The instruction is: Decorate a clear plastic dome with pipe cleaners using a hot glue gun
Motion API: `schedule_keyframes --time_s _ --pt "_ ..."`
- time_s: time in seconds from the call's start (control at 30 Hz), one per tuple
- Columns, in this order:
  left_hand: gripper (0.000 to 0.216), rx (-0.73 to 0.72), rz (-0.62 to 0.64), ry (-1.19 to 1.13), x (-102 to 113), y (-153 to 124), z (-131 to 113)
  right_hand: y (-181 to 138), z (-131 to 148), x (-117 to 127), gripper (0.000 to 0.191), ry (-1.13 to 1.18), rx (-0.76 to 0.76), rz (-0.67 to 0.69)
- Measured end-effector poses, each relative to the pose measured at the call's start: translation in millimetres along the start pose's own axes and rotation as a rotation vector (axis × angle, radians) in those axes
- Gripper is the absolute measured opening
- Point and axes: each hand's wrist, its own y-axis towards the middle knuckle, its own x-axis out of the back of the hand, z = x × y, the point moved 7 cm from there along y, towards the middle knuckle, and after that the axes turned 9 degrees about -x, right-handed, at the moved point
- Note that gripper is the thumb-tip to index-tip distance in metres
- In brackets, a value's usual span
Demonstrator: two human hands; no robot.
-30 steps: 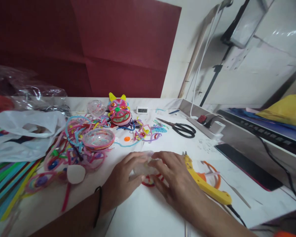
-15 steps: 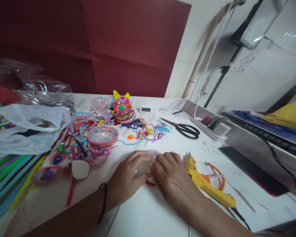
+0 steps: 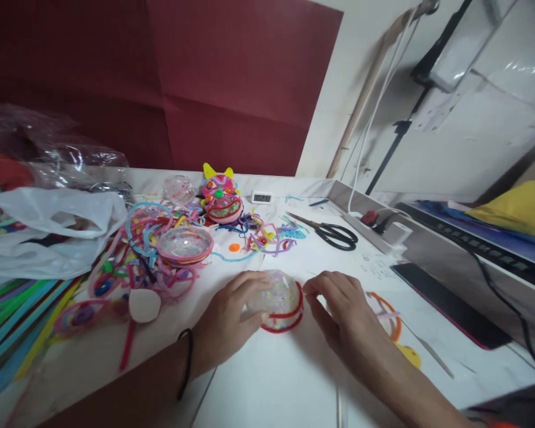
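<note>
My left hand (image 3: 232, 312) is curled round the left side of a clear plastic dome (image 3: 279, 294) that rests on the white table. Red pipe cleaner (image 3: 289, 320) runs round the dome's lower rim and up its right side. At that upper right end, the thumb and fingertips of my right hand (image 3: 341, 300) are pinched together on the pipe cleaner. Most of a yellow glue gun (image 3: 409, 355) is hidden behind my right forearm; only its handle end shows.
Black-handled scissors (image 3: 334, 235) lie beyond my right hand. A lion-like craft head (image 3: 222, 193) stands at the back, near a small digital clock (image 3: 261, 197). Tangled pipe cleaners surround a pink-rimmed clear bowl (image 3: 185, 245). A power strip (image 3: 383, 241) runs along the right.
My right hand has shifted right, off the dome's top, uncovering the dome and its red pipe cleaner. The right arm now covers most of the glue gun. My left hand stays put.
</note>
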Motion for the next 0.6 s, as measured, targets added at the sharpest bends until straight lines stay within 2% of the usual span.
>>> schedule_keyframes --time_s 0.27,0.43,0.6 --pt "0.041 -0.027 -0.004 0.023 0 0 1 -15 -3 4 0.024 0.024 -0.004 0.029" --pt "0.041 -0.043 0.007 0.053 0 -1 2 -4 4 -1 0.027 0.026 0.025 0.078" --pt "0.039 -0.053 0.008 0.079 1 1 0 7 7 -11 0.020 0.020 0.001 0.147"
